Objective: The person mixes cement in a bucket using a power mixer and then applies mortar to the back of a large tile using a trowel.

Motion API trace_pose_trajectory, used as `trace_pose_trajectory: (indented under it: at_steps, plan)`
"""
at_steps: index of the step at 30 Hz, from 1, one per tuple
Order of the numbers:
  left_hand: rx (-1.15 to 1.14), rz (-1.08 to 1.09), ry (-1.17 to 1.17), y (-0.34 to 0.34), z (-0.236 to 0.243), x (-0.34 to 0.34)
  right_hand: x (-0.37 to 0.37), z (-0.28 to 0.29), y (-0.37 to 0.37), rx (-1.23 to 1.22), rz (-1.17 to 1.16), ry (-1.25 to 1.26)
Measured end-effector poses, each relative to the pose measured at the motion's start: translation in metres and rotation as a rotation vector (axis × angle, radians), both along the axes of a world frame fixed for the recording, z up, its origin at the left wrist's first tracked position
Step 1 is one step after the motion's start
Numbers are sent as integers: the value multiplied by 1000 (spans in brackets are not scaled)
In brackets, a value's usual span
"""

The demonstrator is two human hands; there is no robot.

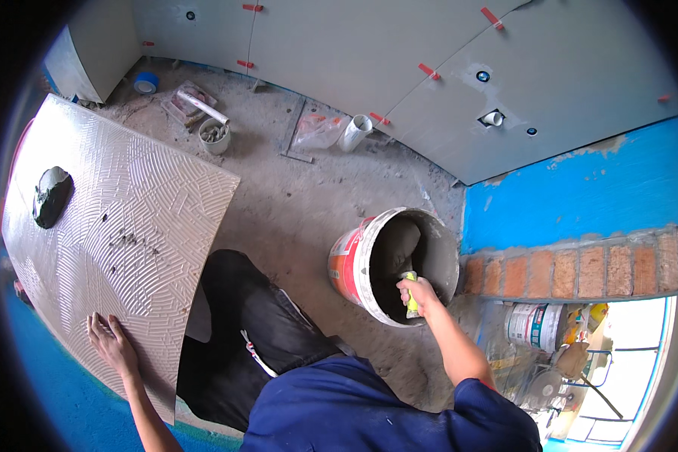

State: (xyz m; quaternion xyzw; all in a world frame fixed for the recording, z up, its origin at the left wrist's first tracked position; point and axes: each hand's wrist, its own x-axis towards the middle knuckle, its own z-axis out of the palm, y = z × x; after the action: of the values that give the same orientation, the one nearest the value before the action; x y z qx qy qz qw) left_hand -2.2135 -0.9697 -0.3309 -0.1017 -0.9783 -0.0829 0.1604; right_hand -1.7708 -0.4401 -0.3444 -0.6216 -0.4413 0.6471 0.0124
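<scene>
My right hand (420,294) is wrapped round the yellow-green handle of a trowel (410,301), whose blade is down inside a large white-and-red bucket (346,260). Grey mortar (399,245) coats the bucket's inner wall; how deep it lies I cannot tell. With fingers spread, my left hand (114,348) rests flat on the near part of a big tile (166,218), which leans on my left. The tile's face is covered in curved ridges. A dark grey lump of mortar (53,197) sticks to its far left part, with small smears near its middle.
Large grey tiles with red clips (429,71) line the far wall. Along its foot stand a small bucket (215,137), a white pipe piece (355,132), a plastic bag (319,130) and a blue tape roll (146,83). A brick ledge (580,271) and another bucket (535,326) are at right.
</scene>
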Motion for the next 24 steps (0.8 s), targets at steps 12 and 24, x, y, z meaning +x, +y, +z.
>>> trace_pose_trajectory:
  at_steps: [12, 24]
  plan:
    - [40, 72, -5, 12, 9, 6, -17, 139, -56, 326, 34, -11]
    - [387, 108, 66, 1, 1, 4, -280, 216, -174, 487, 669, 451]
